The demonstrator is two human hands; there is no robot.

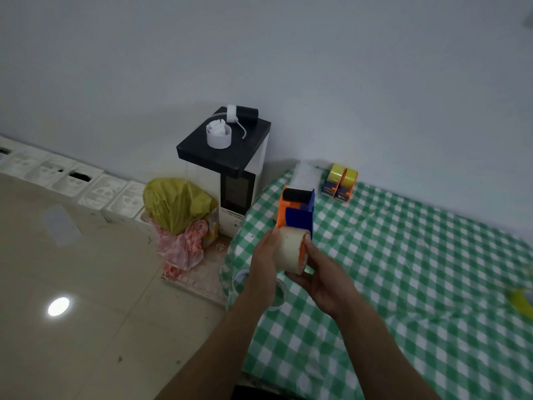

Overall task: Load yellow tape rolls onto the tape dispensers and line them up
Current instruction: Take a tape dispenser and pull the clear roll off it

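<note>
Two loaded dispensers (339, 183) stand behind the held dispenser (297, 210) on the table (403, 284).

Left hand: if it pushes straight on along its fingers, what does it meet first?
Likely the orange side of the tape dispenser, just beyond the left hand, which holds the pale tape roll. Depth is unclear: it could pass left of it.

Legible text: none | white cabinet (236, 197) front, 9 o'clock: print blurred | floor board (199, 280), 7 o'clock: red characters unreadable
</note>
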